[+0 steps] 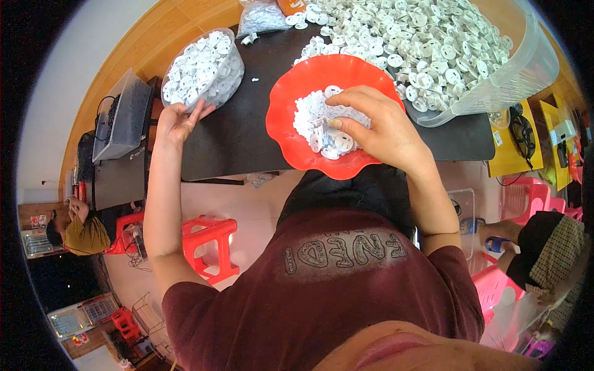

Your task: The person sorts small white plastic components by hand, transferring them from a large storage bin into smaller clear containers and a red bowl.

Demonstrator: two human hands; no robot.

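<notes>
A round clear plastic tub (230, 79) full of white plastic parts stands at the left of the dark table. My left hand (180, 123) holds its near side, fingers against the wall. In front of me a red bowl (286, 80) with a wavy rim holds small white pieces (304, 114) and several round white discs (344, 143). My right hand (383, 123) reaches into the bowl from the right, thumb and fingers curled around white plastic parts (323, 125). The palm and part of the grip are hidden from above.
A large pile of white plastic parts (427, 43) spreads from a tipped clear bin (495, 93) at the back right. A bag of white pieces (262, 18) lies at the back. Red stools (210, 244) stand below the table (216, 142). Other people sit at both sides.
</notes>
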